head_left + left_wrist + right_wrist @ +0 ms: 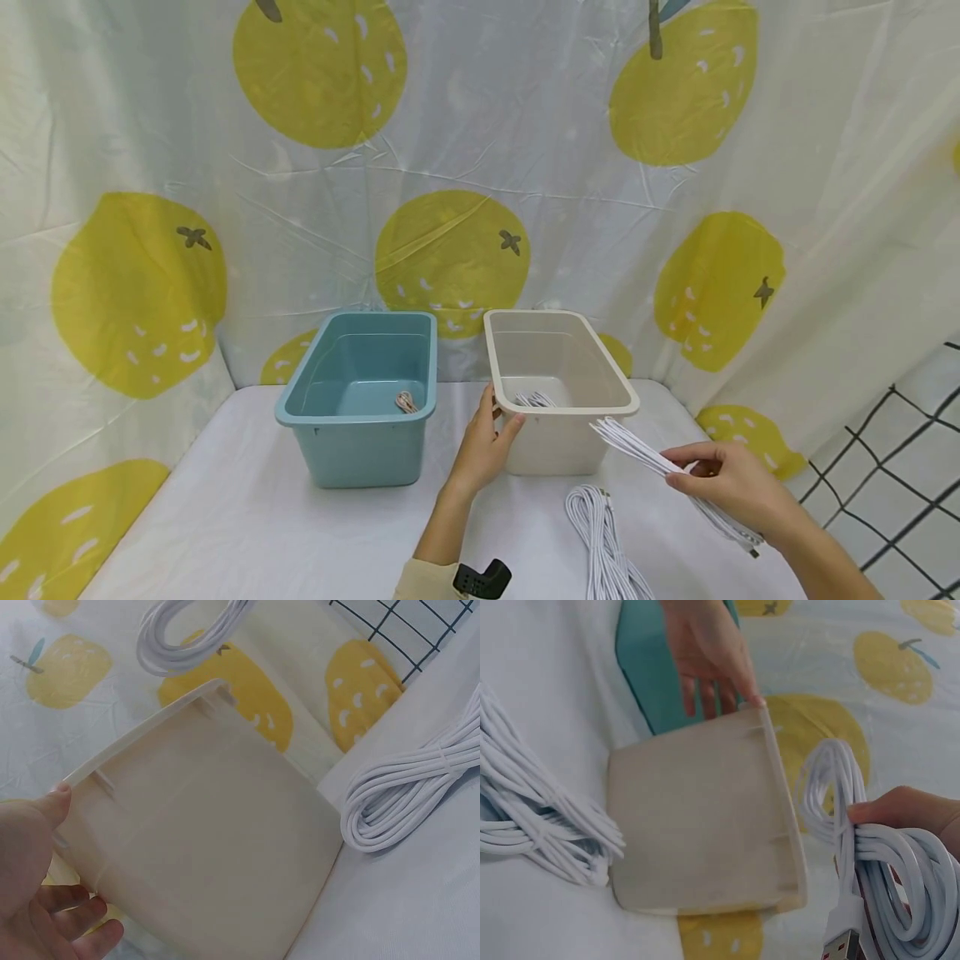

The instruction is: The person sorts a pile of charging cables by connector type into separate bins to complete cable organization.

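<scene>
At the front left corner of a beige plastic bin [558,442], my left hand [477,450] holds on, its thumb on the rim and its fingers around the side. My right hand [723,483] pinches a bundled white USB cable [637,450] to the right of that bin, with one end reaching close to the rim. A metal USB plug [841,946] hangs from the coil in the right wrist view. Inside the beige bin lies some white cable [534,400]. More bundled white cable [600,542] lies on the table in front of it.
A blue-green bin [356,454] stands left of the beige one, with a small pinkish coiled cable [406,402] inside. Behind hangs a curtain [457,158] with yellow fruit prints. A dark wire grid [892,475] is at the right. White cloth [225,517] covers the table.
</scene>
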### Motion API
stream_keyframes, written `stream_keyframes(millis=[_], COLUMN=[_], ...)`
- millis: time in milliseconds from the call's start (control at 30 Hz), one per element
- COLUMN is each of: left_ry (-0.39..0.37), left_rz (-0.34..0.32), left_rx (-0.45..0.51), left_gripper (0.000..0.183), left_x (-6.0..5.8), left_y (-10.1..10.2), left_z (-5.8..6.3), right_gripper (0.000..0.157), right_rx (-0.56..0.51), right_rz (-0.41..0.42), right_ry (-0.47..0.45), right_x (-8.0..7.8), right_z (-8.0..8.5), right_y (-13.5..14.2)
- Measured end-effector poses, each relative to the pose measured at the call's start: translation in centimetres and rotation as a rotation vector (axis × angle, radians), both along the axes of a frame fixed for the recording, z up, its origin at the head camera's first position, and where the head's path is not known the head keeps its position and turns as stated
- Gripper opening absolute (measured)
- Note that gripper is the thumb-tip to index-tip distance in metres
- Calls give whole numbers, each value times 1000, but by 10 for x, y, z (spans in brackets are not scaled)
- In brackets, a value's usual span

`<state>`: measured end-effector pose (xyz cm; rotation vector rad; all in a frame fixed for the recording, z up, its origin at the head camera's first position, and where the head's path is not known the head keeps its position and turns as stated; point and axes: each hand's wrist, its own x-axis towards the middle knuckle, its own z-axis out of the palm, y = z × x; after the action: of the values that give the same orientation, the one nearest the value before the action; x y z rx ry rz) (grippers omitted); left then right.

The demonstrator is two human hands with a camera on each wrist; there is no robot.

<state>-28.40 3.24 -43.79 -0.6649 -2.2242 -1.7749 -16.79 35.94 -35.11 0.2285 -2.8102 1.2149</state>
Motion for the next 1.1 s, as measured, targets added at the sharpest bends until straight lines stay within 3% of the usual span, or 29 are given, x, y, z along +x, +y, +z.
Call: stream_keyframes(millis=[233, 600, 1100], left_ry=[-5, 6, 11], left_rz=[-2, -3, -9], left_rx=[3, 7, 8], left_gripper=[74, 74, 74], left_x=[0, -1, -1], left_y=[0, 0, -1], left_z=[-1, 0, 0], right_gripper=[38, 39, 39], right_rx=[-7, 72, 149], right_rz=[-62, 18, 14], right_ry=[31, 72, 87], right_x=[-18, -55, -109], right_z=[19, 49, 65], right_y=[-9, -28, -57])
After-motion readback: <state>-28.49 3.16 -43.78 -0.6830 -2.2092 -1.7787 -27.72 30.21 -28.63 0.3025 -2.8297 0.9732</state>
